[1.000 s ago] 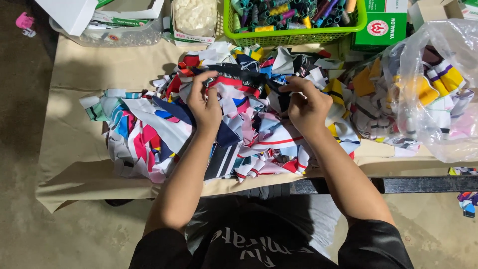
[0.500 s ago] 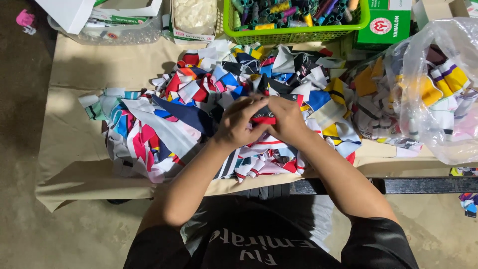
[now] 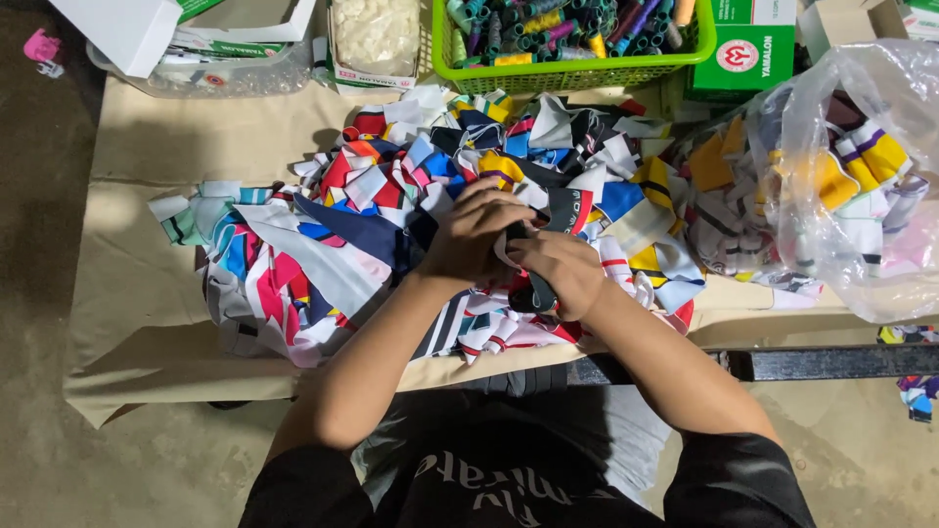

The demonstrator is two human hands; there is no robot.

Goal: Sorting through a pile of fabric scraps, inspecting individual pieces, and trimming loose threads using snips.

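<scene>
At the centre of the frame the 2 hands meet over the heap: the left hand [image 3: 476, 238] and the right hand [image 3: 559, 274] are pressed together, both closed on a dark narrow fabric strip [image 3: 540, 289]. Its long axis runs from upper left to lower right, its lower end pointing toward the person. Beneath them lies a pile of multicoloured fabric scraps [image 3: 391, 196] on the paper-covered table [image 3: 137, 313]. At the right sits a clear plastic bag of scraps [image 3: 861, 176]; at the top a green plastic basket of thread spools [image 3: 577, 68].
</scene>
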